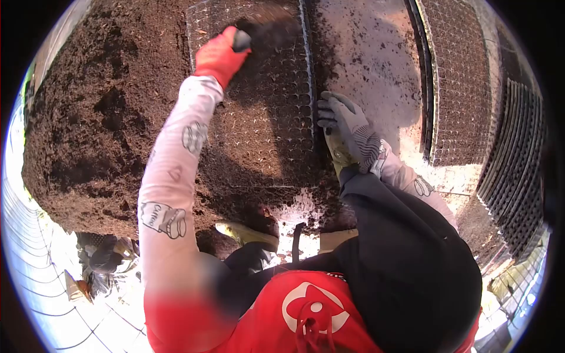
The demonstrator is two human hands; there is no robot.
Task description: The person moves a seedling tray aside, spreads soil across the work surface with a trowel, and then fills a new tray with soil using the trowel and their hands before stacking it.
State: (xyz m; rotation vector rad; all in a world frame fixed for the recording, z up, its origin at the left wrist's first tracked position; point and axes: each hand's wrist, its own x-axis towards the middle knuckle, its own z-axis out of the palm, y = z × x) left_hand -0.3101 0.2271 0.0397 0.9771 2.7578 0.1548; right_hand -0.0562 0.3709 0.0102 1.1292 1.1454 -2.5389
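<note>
My left hand [222,57], in a red glove with a dark grey patch showing at its fingers, is closed over the far half of a cell tray [259,126]. Just beyond it is a brown motion smear, and I cannot tell what the fingers grip. Dark soil fills the tray's small cells, and rims show through in the nearer rows. My right hand [352,125], gloved in grey, lies at the tray's right edge with its fingers extended. It is beside my yellowish shoe [338,148], above the black trouser leg.
A large heap of dark soil [88,129] borders the tray on the left. To the right is a soil-scattered pale surface [376,65], then another filled cell tray [462,82]. Nested black trays [513,170] stand at the far right. Another shoe [235,233] is near the tray's front.
</note>
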